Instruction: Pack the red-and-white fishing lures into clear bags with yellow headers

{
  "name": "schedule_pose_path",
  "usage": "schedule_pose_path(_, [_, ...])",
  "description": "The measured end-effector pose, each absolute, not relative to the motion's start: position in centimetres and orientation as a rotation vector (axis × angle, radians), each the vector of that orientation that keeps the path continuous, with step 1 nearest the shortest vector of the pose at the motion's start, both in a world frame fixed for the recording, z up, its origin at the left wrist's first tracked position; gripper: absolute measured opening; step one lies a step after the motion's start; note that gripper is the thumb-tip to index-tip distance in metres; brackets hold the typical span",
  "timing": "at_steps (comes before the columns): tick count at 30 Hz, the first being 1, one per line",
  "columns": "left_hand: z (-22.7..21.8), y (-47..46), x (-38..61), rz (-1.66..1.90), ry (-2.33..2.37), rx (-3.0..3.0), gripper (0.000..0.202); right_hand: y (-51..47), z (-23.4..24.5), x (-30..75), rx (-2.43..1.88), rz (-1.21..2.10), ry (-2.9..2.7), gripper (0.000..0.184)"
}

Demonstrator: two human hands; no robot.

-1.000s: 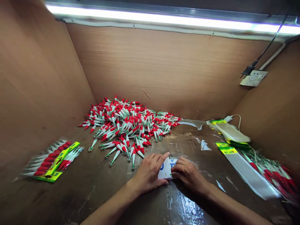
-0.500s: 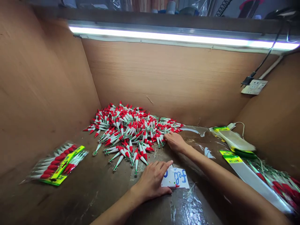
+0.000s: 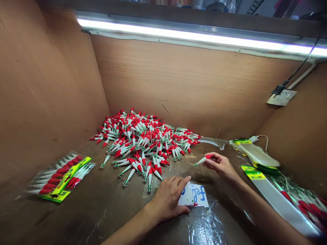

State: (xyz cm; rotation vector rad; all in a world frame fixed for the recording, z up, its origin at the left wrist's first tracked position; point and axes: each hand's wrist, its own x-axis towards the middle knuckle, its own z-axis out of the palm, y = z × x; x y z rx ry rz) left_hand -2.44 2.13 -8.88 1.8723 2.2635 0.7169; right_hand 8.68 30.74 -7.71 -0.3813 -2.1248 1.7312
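In my right hand (image 3: 221,166) is a red-and-white squid jig (image 3: 202,160), pinched at its red end between thumb and fingers. Its green hooked end points left, above the table. My left hand (image 3: 169,197) is closed around the left end of a white card (image 3: 200,195) with blue handwriting, thumb on the near side and fingers on the far side. A small red tip shows at the card's near edge. Beyond the left hand lies a large loose pile of red-and-white squid jigs (image 3: 143,136), several of them spread toward me.
Clear packs of jigs with yellow-green labels (image 3: 68,177) lie at the left. On the right are clear bags with yellow-green headers (image 3: 258,153), a long empty sleeve (image 3: 276,197) and more jigs (image 3: 306,200). A power outlet (image 3: 282,97) is on the right wall, and clear tape (image 3: 205,224) covers the near tabletop.
My right hand has drawn back from the pile's right edge toward the right and now holds one squid jig. The left hand stays at the card. The view has tilted slightly.
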Motion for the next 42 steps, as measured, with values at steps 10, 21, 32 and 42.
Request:
schedule_pose_path(10, [-9.1, 2.5, -2.7, 0.720, 2.226, 1.885, 0.106, 26.3, -12.2, 13.9, -0.481, 1.782, -2.340, 0.032])
schedule_pose_path(21, [-8.8, 2.5, -2.6, 0.701, 2.232, 1.873, 0.108, 22.1, -9.8, 12.6, 0.078, 0.932, -2.828, 0.019])
schedule_pose_path(32, [-8.6, 2.4, -2.6, 0.701, 2.233, 1.875, 0.105, 27.9, -6.0, 0.4, -0.187, 0.458, -2.701, 0.022])
schedule_pose_path(42, [-8.5, 2.0, -2.8, 0.807, 2.266, 1.943, 0.106, 35.8, -2.7, -9.9, -0.680, 0.145, -2.715, 0.022])
